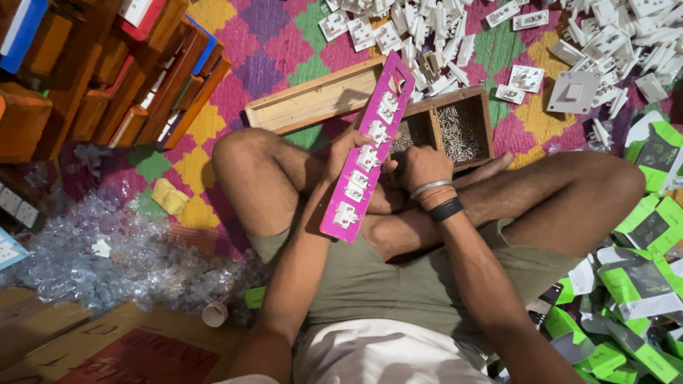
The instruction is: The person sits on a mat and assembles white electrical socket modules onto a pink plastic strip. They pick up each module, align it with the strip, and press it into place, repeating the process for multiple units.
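Long pink panel with white sockets, tilted over lap

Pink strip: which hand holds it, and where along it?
Left hand grips the pink strip at its left edge, about mid-length. Right hand sits beside its right edge; contact cannot be told.

light: bright, even, overhead | shadows: soft, under legs | focus: sharp centre | edges: slight wide-angle bend

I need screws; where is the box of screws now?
In the head view, the wooden box with screws lies on the mat just beyond the right hand.
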